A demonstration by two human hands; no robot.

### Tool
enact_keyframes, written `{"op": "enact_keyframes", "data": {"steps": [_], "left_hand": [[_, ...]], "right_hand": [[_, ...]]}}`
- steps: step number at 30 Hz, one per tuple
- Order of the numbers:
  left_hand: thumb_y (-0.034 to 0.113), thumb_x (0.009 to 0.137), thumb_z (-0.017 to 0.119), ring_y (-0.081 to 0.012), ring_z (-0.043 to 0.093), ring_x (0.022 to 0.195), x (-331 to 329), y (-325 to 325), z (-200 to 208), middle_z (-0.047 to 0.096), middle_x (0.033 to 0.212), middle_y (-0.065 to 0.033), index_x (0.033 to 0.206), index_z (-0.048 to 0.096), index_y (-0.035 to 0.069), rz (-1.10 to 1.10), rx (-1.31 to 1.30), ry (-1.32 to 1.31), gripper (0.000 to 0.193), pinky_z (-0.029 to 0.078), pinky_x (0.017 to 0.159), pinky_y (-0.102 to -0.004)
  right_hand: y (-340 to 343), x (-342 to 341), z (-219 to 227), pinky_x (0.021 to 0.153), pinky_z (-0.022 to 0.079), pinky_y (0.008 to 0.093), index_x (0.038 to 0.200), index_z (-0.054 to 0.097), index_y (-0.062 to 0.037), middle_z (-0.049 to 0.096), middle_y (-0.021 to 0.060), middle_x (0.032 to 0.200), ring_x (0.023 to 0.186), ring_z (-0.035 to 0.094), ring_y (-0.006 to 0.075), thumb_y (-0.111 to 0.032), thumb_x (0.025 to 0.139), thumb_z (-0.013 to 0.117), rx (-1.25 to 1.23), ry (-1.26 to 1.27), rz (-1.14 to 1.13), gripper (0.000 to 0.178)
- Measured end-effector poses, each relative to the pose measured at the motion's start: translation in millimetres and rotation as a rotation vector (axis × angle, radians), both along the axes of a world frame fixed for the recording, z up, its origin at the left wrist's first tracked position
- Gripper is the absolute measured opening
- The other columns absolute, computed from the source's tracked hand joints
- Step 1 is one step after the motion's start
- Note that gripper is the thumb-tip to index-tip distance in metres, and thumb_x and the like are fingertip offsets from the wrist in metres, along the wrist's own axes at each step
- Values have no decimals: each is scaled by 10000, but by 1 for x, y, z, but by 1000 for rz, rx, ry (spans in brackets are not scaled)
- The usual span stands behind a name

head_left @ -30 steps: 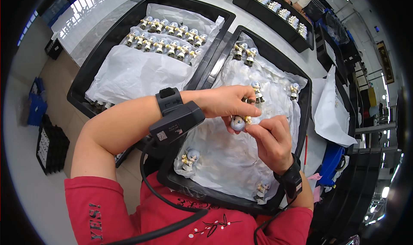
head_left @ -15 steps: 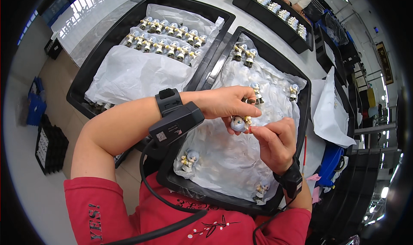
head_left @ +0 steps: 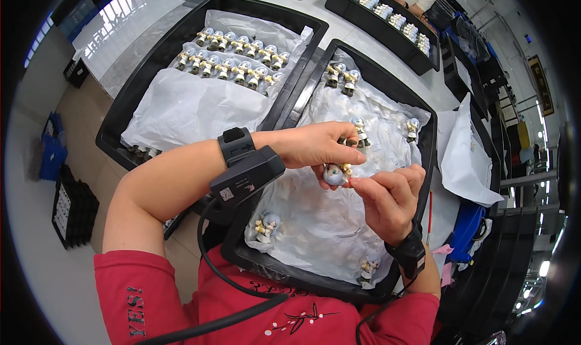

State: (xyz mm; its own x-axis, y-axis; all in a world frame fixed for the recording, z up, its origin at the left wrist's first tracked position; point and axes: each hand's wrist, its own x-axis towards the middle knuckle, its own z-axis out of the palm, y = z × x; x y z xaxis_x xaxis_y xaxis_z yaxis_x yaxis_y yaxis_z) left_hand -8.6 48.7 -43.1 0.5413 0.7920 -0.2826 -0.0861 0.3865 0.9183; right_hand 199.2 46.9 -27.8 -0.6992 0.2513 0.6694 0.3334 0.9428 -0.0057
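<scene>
Above the paper-lined black tray [head_left: 242, 251], my left hand [head_left: 324, 144] is closed around a small figurine [head_left: 333, 175] with pale hair. Its head points toward me, and dark feet stick out between my fingers. My right hand [head_left: 392, 201] is in a pinch with its fingertips against the side of the figurine's head. A tiny bit of red shows at those fingertips, too small to make out. More such figurines lie on the white paper: one near the left front corner [head_left: 266, 226], one at the right front [head_left: 368, 267], one [head_left: 413, 129] by the right rim.
To the left, another black tray [head_left: 115, 118] holds two rows of figurines and white paper. A long black bin [head_left: 381, 33] of figurines stands at the back, near another person's arm [head_left: 417, 9]. Loose white paper [head_left: 466, 163] and a blue container [head_left: 465, 229] lie right.
Both hands keep nearly the same pose at the figurine. Its head has shifted very slightly left and my right fingers have lifted a little; the view itself has moved slightly.
</scene>
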Motion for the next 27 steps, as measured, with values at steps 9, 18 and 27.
{"op": "enact_keyframes", "data": {"steps": [9, 18, 27], "left_hand": [[256, 901, 619, -93, 598, 600, -2, -1, 0, 575, 772, -40, 944, 421, 76, 8, 17, 19, 271, 499, 490, -236], [277, 923, 599, -112, 620, 678, 0, 1, -4, 621, 782, -63, 945, 415, 94, 45, 47, -61, 261, 526, 557, -271], [305, 942, 568, -130, 625, 770, 1, 4, -7, 643, 858, -67, 925, 390, 124, 157, 92, -155, 255, 570, 648, -335]], "right_hand": [[-4, 3, 0, 774, 287, 356, 852, 687, -178, 536, -72, 830, 822, 461, 149, -68, 607, 700, 1, -131, -76, 269], [3, 2, 2, 730, 314, 346, 872, 671, -149, 530, -33, 829, 762, 470, 168, -58, 669, 724, 3, -75, -35, 229], [7, 5, -5, 668, 362, 326, 979, 630, -83, 537, 23, 821, 728, 503, 206, -61, 733, 732, -215, 122, -112, 267]]}}
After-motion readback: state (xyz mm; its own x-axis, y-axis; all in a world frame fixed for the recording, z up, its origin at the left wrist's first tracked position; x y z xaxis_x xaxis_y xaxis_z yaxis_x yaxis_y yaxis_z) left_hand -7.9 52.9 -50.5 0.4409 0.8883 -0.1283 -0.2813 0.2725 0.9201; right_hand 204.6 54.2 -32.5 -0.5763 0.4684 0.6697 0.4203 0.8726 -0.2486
